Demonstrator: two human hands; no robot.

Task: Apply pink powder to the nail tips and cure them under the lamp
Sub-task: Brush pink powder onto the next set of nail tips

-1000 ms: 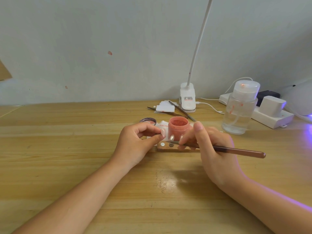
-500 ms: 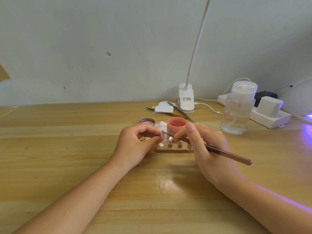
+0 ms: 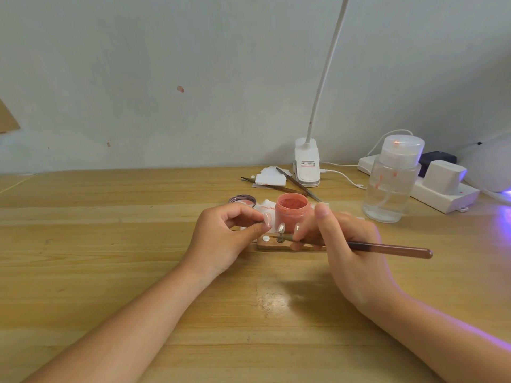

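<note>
1. Your left hand (image 3: 224, 236) pinches one pale nail tip (image 3: 267, 219) between thumb and forefinger, lifted just above the left end of the wooden holder (image 3: 269, 246). A bare metal stud on that end marks its empty seat.
2. Your right hand (image 3: 345, 244) grips the brush (image 3: 387, 247) like a pen. Half a second ago the brush head was raised against the held tip; now it is down at the holder, its head beside the second stud, under the mounted tip (image 3: 281, 227).
3. Reading: the stroke on the held tip looks finished or paused. Whether the bristles carry powder I cannot tell; too small.
4. The pink powder jar (image 3: 291, 212) stands open just beyond the holder, its lid (image 3: 242, 200) to the left on the desk (image 3: 110, 244). A reload is a short reach.
5. The held tip shows only a faint blush, so coverage seems partial.
6. Curing not yet begun: purple glow spills from the lamp (image 3: 490, 167) at the far right edge, well apart from the holder.
7. Risk: the brush shaft lies low across the holder; a careless lift could knock the mounted tips.
</note>
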